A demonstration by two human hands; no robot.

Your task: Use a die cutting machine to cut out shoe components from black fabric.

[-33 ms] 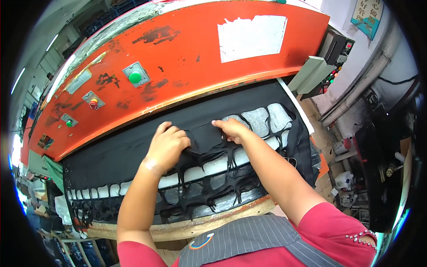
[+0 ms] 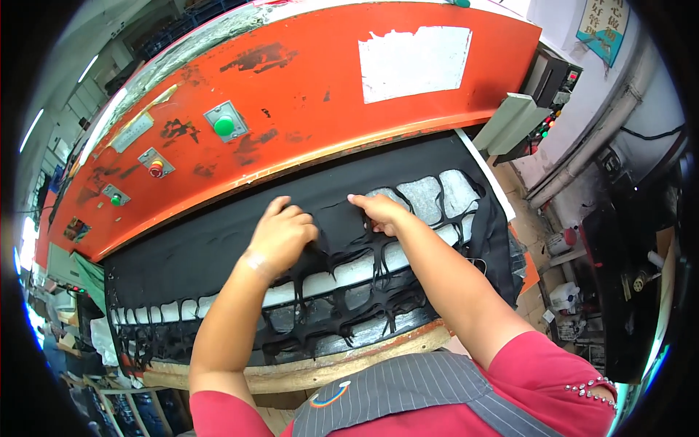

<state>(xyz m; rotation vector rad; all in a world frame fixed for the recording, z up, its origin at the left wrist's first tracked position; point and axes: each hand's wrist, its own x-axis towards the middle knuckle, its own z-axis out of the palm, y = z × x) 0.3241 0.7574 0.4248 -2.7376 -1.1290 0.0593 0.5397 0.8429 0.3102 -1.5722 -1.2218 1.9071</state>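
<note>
A wide sheet of black fabric (image 2: 189,255) covers the bed of the orange machine, with rows of rounded cut-out holes along its near side. Between my hands spans a smooth black fabric piece (image 2: 338,224). My left hand (image 2: 282,234) has its fingers curled closed on the fabric at the piece's left side. At its right edge my right hand (image 2: 378,213) pinches the piece, thumb on top and fingers beneath. Thin strips of black fabric webbing (image 2: 380,262) hang around the holes, and the grey-white bed (image 2: 420,200) shows through them.
Beyond the bed rises the orange machine front (image 2: 306,87), carrying a green button (image 2: 224,126) and a red button (image 2: 156,169). A control box (image 2: 513,124) stands at the right end. A wooden edge (image 2: 320,375) runs along the near side, close to my apron.
My left hand has shifted very slightly to the right. The right hand and the fabric look almost the same.
</note>
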